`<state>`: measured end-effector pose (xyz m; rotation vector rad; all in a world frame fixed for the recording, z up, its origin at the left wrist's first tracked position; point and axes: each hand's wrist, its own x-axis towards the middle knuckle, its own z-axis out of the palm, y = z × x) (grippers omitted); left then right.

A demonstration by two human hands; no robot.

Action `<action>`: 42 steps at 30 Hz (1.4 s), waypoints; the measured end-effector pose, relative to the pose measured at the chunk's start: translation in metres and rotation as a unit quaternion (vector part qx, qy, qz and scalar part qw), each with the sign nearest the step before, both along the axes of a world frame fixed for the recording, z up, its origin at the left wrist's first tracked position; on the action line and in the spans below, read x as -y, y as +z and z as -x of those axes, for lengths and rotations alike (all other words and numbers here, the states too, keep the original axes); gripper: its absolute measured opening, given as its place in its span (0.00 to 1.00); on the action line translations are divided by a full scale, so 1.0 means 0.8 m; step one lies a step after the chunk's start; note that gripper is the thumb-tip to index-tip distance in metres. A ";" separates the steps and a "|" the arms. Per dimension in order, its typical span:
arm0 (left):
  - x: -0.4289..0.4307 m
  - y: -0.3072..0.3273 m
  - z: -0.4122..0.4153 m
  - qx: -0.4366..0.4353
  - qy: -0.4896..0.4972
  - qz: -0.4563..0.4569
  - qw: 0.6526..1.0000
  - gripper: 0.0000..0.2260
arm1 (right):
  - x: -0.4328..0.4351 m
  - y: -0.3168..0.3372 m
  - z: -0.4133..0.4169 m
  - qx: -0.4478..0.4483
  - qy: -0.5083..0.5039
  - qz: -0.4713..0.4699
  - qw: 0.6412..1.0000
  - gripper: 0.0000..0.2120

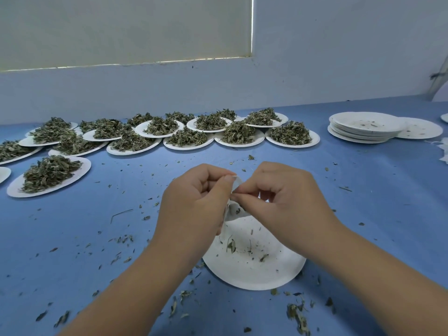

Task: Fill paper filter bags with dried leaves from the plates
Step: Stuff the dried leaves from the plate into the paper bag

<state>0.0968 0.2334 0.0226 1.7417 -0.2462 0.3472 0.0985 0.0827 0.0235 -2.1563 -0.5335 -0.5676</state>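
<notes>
- The filter bag [234, 211] was mostly buried behind the left hand [194, 202] and right hand [281, 197] pinching it, so no clue how full it was.
- The near plate [254, 275] had its far rim hidden under those hands.
- The left-edge plate [3, 174] got chopped off by the frame.
- The white stuff [444, 151] at the right edge was cut off too, couldn't tell what it was.
</notes>
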 end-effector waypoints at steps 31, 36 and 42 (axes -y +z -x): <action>-0.005 0.002 0.000 0.002 -0.003 0.009 1.000 0.07 | 0.003 0.034 -0.008 -0.056 0.024 0.244 0.968 0.09; -0.011 0.004 -0.003 0.013 0.008 0.023 1.000 0.06 | 0.010 0.038 -0.013 -0.067 0.026 0.104 0.992 0.09; -0.011 0.006 -0.002 0.017 -0.009 0.037 0.999 0.07 | 0.003 0.034 -0.034 -0.366 0.145 -0.100 0.914 0.18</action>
